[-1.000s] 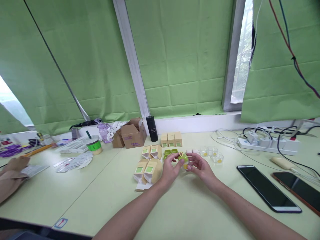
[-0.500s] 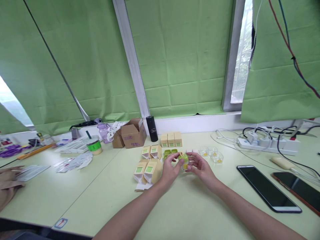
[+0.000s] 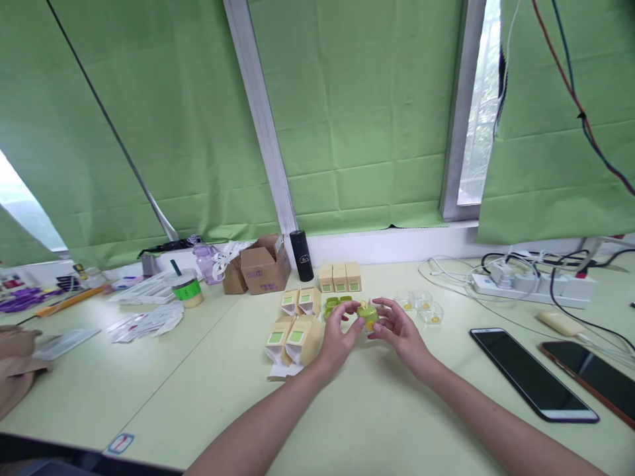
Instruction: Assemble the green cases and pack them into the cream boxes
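Between my hands is a small green container (image 3: pixel 368 318) with a pale yellow loop on top and a yellow mark on its front. My left hand (image 3: pixel 341 336) grips its left side with curved fingers and thumb. From the right, my right hand (image 3: pixel 401 330) closes fingertips and thumb on the same container. Beyond my left hand sit several green square cases (image 3: pixel 333 304), partly hidden by my fingers. Right of my right hand stand several clear little cups (image 3: pixel 430 313) with yellow marks.
Several kraft paper boxes (image 3: pixel 303 338) stand left of my hands, and more small boxes (image 3: pixel 340 277) sit behind. A black bottle (image 3: pixel 301 256) and cardboard box (image 3: pixel 265 268) are farther back. Phones (image 3: pixel 533 373) and a power strip (image 3: pixel 533 291) lie right. Another person's hand (image 3: pixel 17 342) shows far left.
The green part in my hands has gone from tilted, with clear plastic visible beneath, to upright and lower, covering most of the clear part. The other person's hand at far left has shifted slightly.
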`<control>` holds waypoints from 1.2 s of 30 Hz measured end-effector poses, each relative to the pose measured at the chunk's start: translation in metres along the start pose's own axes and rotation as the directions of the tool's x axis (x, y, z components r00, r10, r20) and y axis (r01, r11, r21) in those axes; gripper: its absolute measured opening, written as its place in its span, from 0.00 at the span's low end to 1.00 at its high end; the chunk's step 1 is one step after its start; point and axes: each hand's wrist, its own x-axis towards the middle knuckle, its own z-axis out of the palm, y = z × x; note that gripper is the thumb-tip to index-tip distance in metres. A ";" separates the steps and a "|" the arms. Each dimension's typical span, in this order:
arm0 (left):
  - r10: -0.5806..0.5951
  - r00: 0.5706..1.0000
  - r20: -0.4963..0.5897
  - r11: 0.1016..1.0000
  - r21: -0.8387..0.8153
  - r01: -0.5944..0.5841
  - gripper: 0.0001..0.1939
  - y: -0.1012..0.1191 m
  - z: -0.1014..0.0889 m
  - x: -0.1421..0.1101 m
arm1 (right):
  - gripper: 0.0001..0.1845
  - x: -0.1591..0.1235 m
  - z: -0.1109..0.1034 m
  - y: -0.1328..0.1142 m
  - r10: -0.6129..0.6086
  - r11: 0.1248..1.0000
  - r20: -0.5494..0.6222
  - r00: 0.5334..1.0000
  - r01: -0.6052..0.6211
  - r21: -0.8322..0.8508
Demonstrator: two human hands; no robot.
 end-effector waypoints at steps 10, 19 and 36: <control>0.026 0.999 0.019 0.997 0.067 -0.028 0.16 0.002 0.001 -0.001 | 0.24 0.001 0.001 0.000 -0.010 1.000 -0.009 1.000 0.009 -0.024; 0.066 0.997 -0.033 0.992 0.107 -0.063 0.15 0.010 0.000 -0.002 | 0.25 -0.001 0.004 -0.009 0.018 0.997 0.004 1.000 -0.019 0.081; 0.009 0.998 -0.068 1.000 0.008 -0.009 0.10 0.000 0.006 -0.001 | 0.19 0.005 -0.011 0.020 0.260 0.882 -0.089 0.961 -0.199 0.426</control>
